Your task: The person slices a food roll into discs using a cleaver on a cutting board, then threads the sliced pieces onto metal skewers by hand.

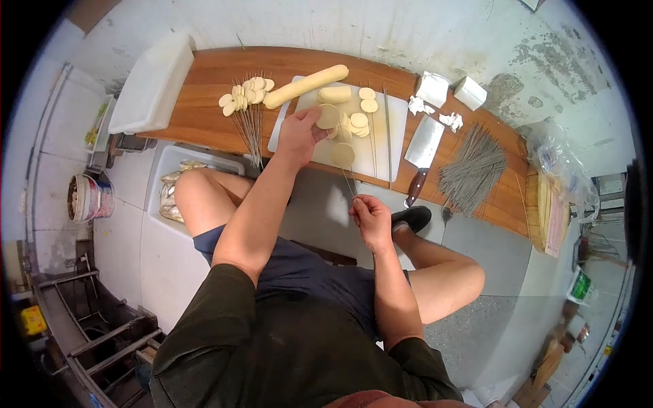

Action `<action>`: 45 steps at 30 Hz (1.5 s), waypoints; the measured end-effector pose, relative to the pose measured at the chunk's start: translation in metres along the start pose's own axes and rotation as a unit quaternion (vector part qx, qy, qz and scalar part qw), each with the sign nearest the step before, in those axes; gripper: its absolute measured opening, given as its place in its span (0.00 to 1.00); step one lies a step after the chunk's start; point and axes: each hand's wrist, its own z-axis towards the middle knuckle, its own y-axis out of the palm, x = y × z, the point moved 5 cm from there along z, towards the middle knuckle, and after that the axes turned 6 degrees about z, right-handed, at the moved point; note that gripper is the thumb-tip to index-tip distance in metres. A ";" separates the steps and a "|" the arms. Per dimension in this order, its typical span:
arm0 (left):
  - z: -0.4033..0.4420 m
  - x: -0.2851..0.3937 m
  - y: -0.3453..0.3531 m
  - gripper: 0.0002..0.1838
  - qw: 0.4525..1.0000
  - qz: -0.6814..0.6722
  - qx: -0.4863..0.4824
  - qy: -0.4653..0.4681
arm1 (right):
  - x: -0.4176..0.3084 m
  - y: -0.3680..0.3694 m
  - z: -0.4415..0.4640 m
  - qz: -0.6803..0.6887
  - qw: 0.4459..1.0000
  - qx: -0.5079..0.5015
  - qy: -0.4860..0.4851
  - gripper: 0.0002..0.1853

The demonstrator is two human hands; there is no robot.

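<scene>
1. Above the near middle of the cutting board (398, 122) (landmark): a round pale slice (328, 116), held by the left hand (298, 139), thumb and fingers pinched at its rim. The slice's flat face is turned roughly toward the camera.

2. Off the board's near edge, toward the person's lap: right hand (371, 219), fingertips closed on the lower end of a thin skewer (349, 179). Whether it grips one skewer or two cannot be told; the lines blur.

3. Long axis of skewer: from the right fingertips away from the body and slightly leftward, up toward the board. A second slice (343, 155) sits on it near the board's near edge.

4. Key relation: the pinched slice lies beyond the skewered one, slightly left, nearly in line with the skewer. Left hand is nearer both slices; right hand has only the skewer's near end. Contact between skewer and pinched slice: not resolved.

5. On the board: long roll (306, 86) slanting over the far left part; short roll piece (334, 94) at far middle; loose slices (358, 121) right of centre; dark rod (388, 136) along the right side.

6. Left of the board: loaded skewers (246, 98), bundled. Right of it: cleaver (424, 143), then bare skewers (473, 168) heaped.
</scene>
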 end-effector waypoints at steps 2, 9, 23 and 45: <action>0.000 -0.001 0.000 0.14 1.000 0.012 0.006 -0.001 | -0.001 0.000 -0.001 -0.002 1.000 -0.003 -0.004 0.07; -0.003 -0.005 0.000 0.14 1.000 0.029 0.011 -0.003 | 0.001 -0.002 0.001 -0.003 1.000 -0.005 -0.018 0.07; -0.015 -0.023 0.017 0.16 0.995 0.089 -0.022 -0.032 | -0.003 -0.001 0.005 0.042 0.999 0.005 0.011 0.06; -0.034 -0.049 0.034 0.18 0.993 -0.009 -0.097 -0.072 | -0.004 0.005 0.005 0.049 0.997 0.038 -0.041 0.07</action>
